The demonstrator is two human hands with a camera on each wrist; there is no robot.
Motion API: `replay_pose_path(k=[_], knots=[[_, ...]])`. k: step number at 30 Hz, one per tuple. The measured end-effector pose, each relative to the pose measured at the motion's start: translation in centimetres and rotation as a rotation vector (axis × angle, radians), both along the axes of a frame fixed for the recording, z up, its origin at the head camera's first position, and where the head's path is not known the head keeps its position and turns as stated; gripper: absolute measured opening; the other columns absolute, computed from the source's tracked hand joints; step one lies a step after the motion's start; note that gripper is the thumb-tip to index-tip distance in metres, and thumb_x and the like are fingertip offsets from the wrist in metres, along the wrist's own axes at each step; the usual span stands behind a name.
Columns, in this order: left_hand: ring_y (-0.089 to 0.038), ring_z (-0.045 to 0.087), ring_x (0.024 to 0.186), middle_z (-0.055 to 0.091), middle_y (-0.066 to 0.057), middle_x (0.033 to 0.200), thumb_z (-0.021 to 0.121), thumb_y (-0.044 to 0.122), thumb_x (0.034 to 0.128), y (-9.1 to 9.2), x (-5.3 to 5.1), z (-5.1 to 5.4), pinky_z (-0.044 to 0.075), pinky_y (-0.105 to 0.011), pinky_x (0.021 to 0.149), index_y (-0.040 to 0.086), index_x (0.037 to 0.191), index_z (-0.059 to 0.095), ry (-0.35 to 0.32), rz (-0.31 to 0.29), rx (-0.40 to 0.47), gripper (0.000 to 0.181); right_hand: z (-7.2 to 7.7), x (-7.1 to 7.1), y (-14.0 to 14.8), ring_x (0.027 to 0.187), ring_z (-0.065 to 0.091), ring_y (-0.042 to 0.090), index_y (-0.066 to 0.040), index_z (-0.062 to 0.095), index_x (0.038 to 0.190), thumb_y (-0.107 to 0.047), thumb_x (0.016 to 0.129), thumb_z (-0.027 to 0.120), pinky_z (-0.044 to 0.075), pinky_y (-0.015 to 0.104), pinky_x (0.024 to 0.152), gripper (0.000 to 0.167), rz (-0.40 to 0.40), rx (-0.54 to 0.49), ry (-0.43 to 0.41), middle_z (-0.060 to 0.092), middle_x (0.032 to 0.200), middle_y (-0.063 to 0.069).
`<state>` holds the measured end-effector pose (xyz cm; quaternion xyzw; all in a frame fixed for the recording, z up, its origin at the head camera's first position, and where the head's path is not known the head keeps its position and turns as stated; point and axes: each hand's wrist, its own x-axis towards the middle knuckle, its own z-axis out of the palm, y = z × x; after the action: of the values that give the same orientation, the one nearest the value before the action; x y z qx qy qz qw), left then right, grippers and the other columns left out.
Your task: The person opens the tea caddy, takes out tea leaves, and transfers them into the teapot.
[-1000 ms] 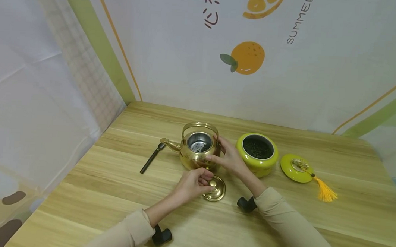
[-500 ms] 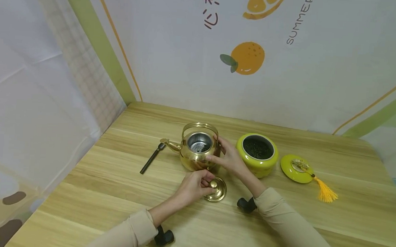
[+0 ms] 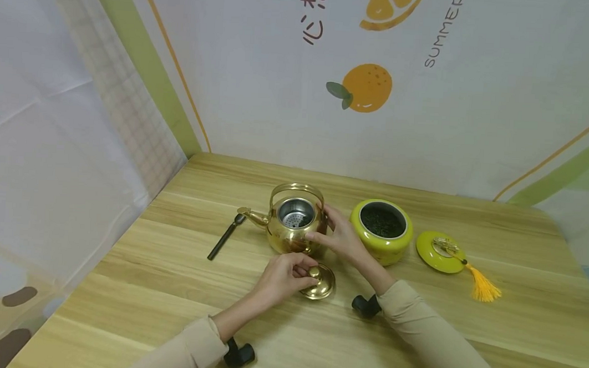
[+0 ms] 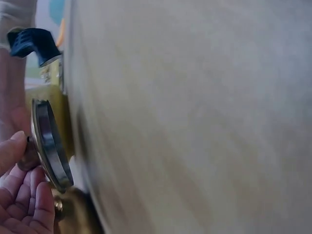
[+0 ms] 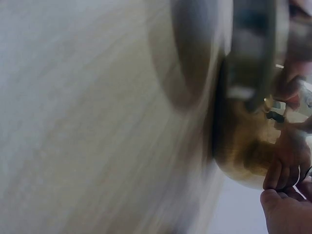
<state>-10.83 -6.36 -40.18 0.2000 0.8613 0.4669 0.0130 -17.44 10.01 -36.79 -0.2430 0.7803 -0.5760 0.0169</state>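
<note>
My left hand [image 3: 283, 275] pinches the knob of a round gold lid [image 3: 326, 287]. In the left wrist view, the lid [image 4: 54, 153] is lifted off the table, its metal inner rim showing. Behind it stands a gold teapot [image 3: 289, 240] with a raised hoop handle and its spout to the left. Inside its uncovered mouth sits a perforated steel strainer [image 3: 290, 220] with a few dark leaves. My right hand [image 3: 345, 241] holds the teapot's right side, thumb in front, other fingers partly hidden behind. The right wrist view is blurred, with the pot's shiny body [image 5: 243, 141] at right.
Right of the teapot is an uncovered yellow-green jar [image 3: 386, 247] of dark tea leaves. Its lid [image 3: 433, 258], with an orange tassel [image 3: 484, 284], lies farther right. A dark-handled scoop [image 3: 225, 239] lies left, under the spout. A printed cloth [image 3: 258, 110] hangs behind the wooden table [image 3: 159, 288].
My left hand and the gold lid have shifted only slightly, right and then back left. My right hand stays on the teapot, and the other things stand as before.
</note>
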Motion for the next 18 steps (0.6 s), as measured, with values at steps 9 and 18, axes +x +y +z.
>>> replay_pose_path(k=[9,18], knots=[[-0.011,0.064,0.072,0.071,-0.008,0.086,0.078,0.01,0.0756,-1.8,0.4,2.4,0.055,-0.018,0.063,0.001,0.097,0.07,-0.046,0.027,0.083,0.025,-2.4,-1.5,0.2,0.134,0.034,0.038,0.01,0.035,0.138,0.001,0.079,0.073,0.026,0.047,0.113,0.071,0.001,-0.021,0.017,0.04,0.14,0.028],[-0.014,0.065,0.069,0.072,-0.011,0.085,0.079,0.008,0.0743,-3.7,-0.7,4.9,0.055,-0.021,0.061,0.001,0.1,0.07,0.079,0.209,0.21,0.028,-3.5,-2.2,0.3,0.133,0.036,0.039,0.013,0.035,0.137,0.003,0.079,0.072,0.03,0.043,0.111,0.07,-0.02,0.011,0.045,0.038,0.141,0.03]])
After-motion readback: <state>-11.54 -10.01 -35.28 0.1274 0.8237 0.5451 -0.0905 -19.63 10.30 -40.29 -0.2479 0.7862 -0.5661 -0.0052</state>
